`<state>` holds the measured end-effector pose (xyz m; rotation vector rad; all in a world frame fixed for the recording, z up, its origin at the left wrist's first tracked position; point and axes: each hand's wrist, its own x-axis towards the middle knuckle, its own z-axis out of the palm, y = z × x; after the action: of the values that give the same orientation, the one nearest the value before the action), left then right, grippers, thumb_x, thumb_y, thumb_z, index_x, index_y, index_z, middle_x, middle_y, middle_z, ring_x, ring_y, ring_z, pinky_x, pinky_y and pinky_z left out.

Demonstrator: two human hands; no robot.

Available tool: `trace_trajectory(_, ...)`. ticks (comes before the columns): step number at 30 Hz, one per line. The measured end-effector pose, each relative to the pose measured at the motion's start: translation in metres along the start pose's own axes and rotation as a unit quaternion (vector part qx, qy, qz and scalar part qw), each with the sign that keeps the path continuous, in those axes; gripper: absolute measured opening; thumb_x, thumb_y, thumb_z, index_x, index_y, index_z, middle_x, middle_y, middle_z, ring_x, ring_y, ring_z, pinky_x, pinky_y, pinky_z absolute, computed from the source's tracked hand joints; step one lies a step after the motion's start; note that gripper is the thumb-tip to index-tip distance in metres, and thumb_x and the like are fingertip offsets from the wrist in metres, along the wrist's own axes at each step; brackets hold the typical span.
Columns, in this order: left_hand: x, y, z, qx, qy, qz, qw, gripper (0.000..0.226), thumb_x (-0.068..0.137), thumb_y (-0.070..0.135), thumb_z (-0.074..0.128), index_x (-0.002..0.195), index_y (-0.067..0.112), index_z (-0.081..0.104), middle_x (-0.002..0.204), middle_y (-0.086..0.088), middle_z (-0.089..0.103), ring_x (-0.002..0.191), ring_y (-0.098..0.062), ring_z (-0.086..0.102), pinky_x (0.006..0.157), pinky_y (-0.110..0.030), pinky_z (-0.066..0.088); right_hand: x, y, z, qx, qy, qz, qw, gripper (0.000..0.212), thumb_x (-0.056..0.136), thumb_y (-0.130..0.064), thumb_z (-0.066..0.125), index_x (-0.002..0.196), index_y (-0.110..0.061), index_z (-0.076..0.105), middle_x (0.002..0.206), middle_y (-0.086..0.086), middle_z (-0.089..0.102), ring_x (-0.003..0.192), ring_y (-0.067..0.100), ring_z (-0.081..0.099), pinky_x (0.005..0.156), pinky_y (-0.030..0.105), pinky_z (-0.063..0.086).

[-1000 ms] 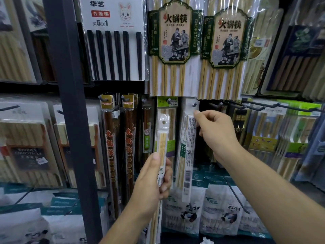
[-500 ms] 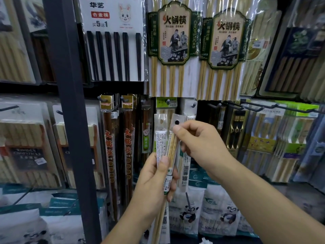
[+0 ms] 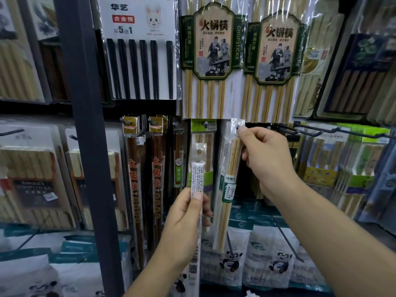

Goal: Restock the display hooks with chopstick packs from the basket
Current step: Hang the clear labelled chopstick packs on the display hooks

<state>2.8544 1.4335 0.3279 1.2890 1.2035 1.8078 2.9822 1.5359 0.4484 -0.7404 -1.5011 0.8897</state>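
Clear plastic over pale bamboo: the chopstick pack (image 3: 230, 183) hangs from the right hand (image 3: 267, 163), pinched near its top between thumb and curled fingers. The forefinger tip sits at the header tab, where the punched hole meets the end of a dark hook (image 3: 237, 126). The hole looks to be at the hook's tip. Whether it is threaded on or only lined up, cannot tell. The pack's lower end hangs free below the wrist, tilted slightly toward the left hand.

The left hand (image 3: 186, 224), lower and just beside, grips a second pack (image 3: 197, 181) upright, with the thumb pressed across the printed white label and the fingers wrapped behind. Its hang hole stands clear above the thumb, on no hook.

Progress, as judged: one pack at the point of hanging, one waiting in hand. The basket is not in view, so the stock left to hang is unknown.

Around:
- Between the two hands and behind them, a green-topped pack (image 3: 202, 133) is already on its own hook.
- Beyond the left hand hang long brown packs (image 3: 134, 179), then a dark post (image 3: 85, 125).
- Beyond the right hand, several bare hooks (image 3: 315, 132) jut out over packs hung further back; probably room there.
- Above both hands are large packs (image 3: 211, 43) with green labels.
- Below the hands are white panda bags (image 3: 231, 254).
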Motion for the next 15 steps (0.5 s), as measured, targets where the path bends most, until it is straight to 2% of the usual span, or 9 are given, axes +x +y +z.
trace_trajectory(4, 0.000, -0.001, 0.002, 0.003, -0.003, -0.006, 1.000, 0.031, 0.106, 0.036, 0.043, 0.086, 0.025, 0.064, 0.075, 0.006, 0.060, 0.071, -0.010, 0.058, 0.068, -0.025, 0.054, 0.006, 0.003, 0.000, -0.009, -0.003, 0.004, 1.000, 0.036, 0.101, -0.031, 0.062, 0.084, 0.000, 0.068, 0.051, -0.004, 0.048, 0.047, 0.006, 0.044, 0.045, 0.015, 0.038)
trace_trajectory(11, 0.000, 0.000, 0.001, 0.005, -0.007, -0.006, 1.000, 0.031, 0.108, 0.030, 0.043, 0.087, 0.024, 0.065, 0.075, 0.005, 0.060, 0.071, -0.012, 0.058, 0.067, -0.026, 0.053, 0.012, 0.011, 0.000, -0.025, 0.000, 0.008, 1.000, 0.035, 0.102, -0.030, 0.060, 0.085, 0.000, 0.068, 0.056, -0.001, 0.049, 0.052, 0.010, 0.046, 0.045, 0.016, 0.040)
trace_trajectory(15, 0.000, 0.001, 0.001, 0.001, -0.005, -0.007, 1.000, 0.031, 0.108, 0.028, 0.043, 0.088, 0.023, 0.066, 0.074, 0.007, 0.060, 0.070, -0.012, 0.058, 0.065, -0.026, 0.053, 0.015, 0.020, 0.001, -0.085, 0.012, -0.017, 0.996, 0.033, 0.100, -0.033, 0.062, 0.079, -0.009, 0.070, 0.054, -0.004, 0.053, 0.051, 0.006, 0.050, 0.049, 0.013, 0.043)
